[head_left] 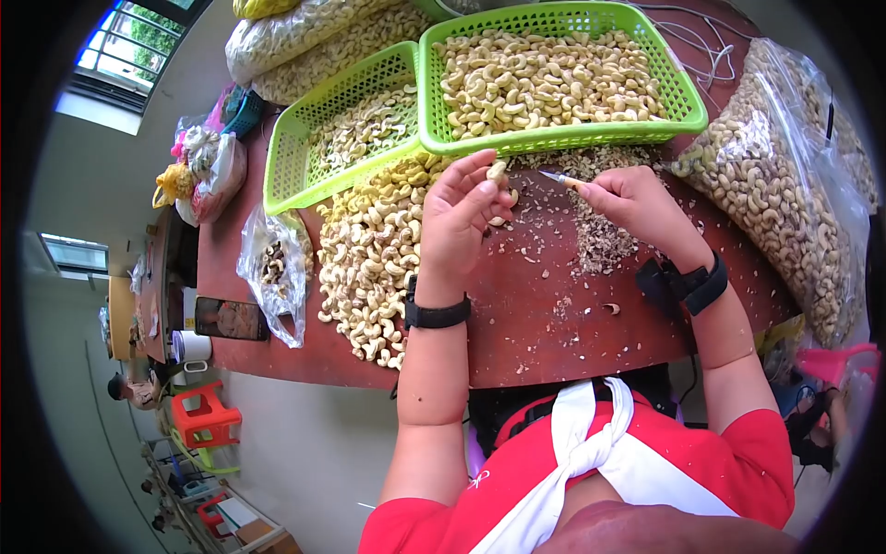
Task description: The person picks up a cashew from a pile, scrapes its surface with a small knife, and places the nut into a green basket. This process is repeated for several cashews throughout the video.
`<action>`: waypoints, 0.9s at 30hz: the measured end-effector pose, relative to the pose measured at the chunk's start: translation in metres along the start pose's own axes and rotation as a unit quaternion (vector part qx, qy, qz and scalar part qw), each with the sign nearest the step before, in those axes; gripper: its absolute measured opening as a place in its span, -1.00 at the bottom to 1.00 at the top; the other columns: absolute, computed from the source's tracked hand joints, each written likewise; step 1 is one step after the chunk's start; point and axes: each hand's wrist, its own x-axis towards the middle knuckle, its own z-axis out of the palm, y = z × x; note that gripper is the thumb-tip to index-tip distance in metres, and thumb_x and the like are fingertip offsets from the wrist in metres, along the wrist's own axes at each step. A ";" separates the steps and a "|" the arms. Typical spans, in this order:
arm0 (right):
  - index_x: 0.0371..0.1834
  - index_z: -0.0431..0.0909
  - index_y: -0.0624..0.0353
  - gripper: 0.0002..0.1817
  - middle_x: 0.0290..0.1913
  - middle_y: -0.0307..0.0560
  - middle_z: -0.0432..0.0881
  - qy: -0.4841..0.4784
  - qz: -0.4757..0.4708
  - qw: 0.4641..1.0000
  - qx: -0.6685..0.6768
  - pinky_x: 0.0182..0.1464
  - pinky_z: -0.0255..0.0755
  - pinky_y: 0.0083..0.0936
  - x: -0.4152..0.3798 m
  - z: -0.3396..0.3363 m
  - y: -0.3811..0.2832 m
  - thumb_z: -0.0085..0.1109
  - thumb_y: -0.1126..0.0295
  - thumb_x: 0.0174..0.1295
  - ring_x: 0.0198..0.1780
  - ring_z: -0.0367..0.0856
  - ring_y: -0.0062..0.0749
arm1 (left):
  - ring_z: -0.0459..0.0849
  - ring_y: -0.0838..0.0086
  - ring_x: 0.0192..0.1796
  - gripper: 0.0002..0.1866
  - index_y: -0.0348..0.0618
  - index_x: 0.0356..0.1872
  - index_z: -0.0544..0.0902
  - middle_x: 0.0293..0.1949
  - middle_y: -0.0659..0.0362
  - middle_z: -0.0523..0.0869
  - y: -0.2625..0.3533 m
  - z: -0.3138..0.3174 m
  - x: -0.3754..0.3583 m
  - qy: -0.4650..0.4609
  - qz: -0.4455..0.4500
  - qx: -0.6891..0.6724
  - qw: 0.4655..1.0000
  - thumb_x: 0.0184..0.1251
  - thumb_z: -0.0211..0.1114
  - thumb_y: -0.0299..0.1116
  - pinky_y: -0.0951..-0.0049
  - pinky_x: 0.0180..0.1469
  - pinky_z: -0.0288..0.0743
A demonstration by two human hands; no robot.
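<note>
My left hand (454, 214) is raised over the table, pinching a pale cashew nut (496, 173) between thumb and fingers. Facing it, my right hand (637, 201) grips a small knife (556, 176), its narrow blade pointing left at the nut with a gap between them. A heap of whole cashews (367, 263) lies left of my left forearm. Below the knife, brown peel scraps (600, 235) are piled and scattered on the red table (535, 346). Behind my hands stands a green basket (563, 140) full of cashews, beside a second green basket (284, 159) with fewer nuts.
A large clear bag of cashews (784, 175) leans at the right, and another bag (323, 42) lies at the back left. A small plastic bag (277, 268) and a phone (231, 319) are at the table's left. Red stools (205, 415) stand on the floor beyond.
</note>
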 end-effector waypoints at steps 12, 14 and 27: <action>-0.68 0.35 0.35 -0.59 -0.77 -0.23 0.19 0.011 -0.012 1.000 -0.008 -0.62 0.06 -0.53 -0.002 -0.006 0.001 0.03 0.21 0.14 -0.67 0.09 -0.62 | 0.52 0.67 -0.46 -0.84 -0.32 -0.26 0.52 -0.42 0.17 0.60 0.034 0.006 -0.019 -0.081 -0.019 0.233 0.969 0.09 0.18 -0.56 0.71 -0.45 0.39; -0.69 0.34 0.34 -0.59 -0.77 -0.21 0.19 0.019 -0.006 1.000 0.003 -0.63 0.06 -0.50 -0.002 -0.008 0.003 0.02 0.20 0.14 -0.67 0.11 -0.59 | 0.53 0.68 -0.43 -0.80 -0.32 -0.24 0.51 -0.40 0.18 0.60 0.064 0.012 -0.037 -0.187 -0.016 0.264 0.946 0.07 0.21 -0.57 0.73 -0.44 0.39; -0.70 0.36 0.31 -0.62 -0.77 -0.23 0.23 0.035 -0.057 0.996 -0.058 -0.60 0.09 -0.53 0.000 -0.006 0.003 0.01 0.24 0.14 -0.67 0.15 -0.61 | 0.57 0.22 -0.44 -0.82 -0.25 -0.46 0.60 -0.51 0.03 0.60 -0.006 0.004 -0.005 0.016 0.080 0.744 0.663 -0.13 0.29 -0.39 0.34 -0.35 0.43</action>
